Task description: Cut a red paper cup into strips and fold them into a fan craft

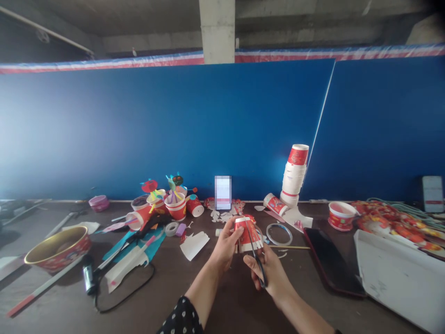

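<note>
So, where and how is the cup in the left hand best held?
Probably by the wall near the narrow end, from the left, as the left hand does. The cup has this end up; its wider end looks slit into strips, which might bend. The scissors come from the right.

Behind a dark brown table (167, 287) stands a blue partition (174, 125), a concrete pillar (218, 32) rising beyond it

I'm getting a gloomy ceiling (156, 21), pale glare left on the blue partition (174, 116), stretched edges, 1 pixelated phone (223, 192).
</note>
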`<state>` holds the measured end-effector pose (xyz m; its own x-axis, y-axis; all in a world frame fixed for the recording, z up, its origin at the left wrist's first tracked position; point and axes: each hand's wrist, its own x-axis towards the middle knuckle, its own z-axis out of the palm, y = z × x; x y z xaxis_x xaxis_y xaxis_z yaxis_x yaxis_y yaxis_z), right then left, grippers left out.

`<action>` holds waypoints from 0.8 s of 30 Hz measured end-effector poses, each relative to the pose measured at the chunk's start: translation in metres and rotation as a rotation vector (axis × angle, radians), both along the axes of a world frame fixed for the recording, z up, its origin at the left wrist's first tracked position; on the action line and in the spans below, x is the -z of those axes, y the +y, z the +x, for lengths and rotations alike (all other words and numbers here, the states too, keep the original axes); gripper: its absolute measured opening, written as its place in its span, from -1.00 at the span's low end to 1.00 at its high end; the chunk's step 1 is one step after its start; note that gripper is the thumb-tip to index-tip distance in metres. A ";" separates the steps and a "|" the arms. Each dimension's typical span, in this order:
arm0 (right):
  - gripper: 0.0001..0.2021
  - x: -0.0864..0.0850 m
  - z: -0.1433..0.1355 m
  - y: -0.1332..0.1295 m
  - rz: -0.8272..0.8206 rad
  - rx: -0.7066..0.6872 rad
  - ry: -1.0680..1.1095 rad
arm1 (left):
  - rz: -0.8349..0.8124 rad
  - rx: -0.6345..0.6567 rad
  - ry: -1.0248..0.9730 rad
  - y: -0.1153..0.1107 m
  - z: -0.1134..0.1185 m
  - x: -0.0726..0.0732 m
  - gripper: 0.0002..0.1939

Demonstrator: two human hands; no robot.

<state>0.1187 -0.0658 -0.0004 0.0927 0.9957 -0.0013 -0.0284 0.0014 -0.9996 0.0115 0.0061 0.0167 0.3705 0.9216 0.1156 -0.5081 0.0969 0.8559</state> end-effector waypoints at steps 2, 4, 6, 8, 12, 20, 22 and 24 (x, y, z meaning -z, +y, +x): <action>-0.46 0.000 0.000 0.000 0.005 -0.004 0.001 | 0.004 0.000 0.001 0.001 0.000 0.001 -0.45; -0.46 -0.002 -0.001 -0.001 0.006 -0.003 -0.007 | 0.012 -0.008 0.012 0.001 0.000 0.002 -0.45; -0.46 -0.004 -0.001 -0.002 0.000 0.006 -0.017 | 0.016 -0.017 0.033 0.001 0.000 0.002 -0.44; -0.45 -0.006 -0.001 -0.002 -0.006 0.016 -0.028 | 0.014 -0.017 0.050 0.000 0.000 0.001 -0.43; -0.47 -0.008 -0.001 -0.002 -0.004 0.016 -0.034 | -0.001 -0.021 0.053 -0.001 0.000 -0.001 -0.43; -0.50 -0.006 0.000 -0.002 0.004 0.002 -0.028 | -0.011 -0.037 0.044 -0.001 0.000 -0.001 -0.46; -0.52 -0.006 0.001 -0.002 0.010 -0.004 -0.033 | -0.015 -0.040 0.027 -0.002 0.000 -0.002 -0.49; -0.52 -0.007 0.001 -0.002 0.015 -0.007 -0.035 | -0.018 -0.039 0.015 -0.002 0.000 -0.003 -0.51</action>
<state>0.1193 -0.0680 0.0065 0.0851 0.9962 0.0164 0.0069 0.0159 -0.9999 0.0114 0.0042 0.0198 0.3356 0.9374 0.0935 -0.4987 0.0926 0.8618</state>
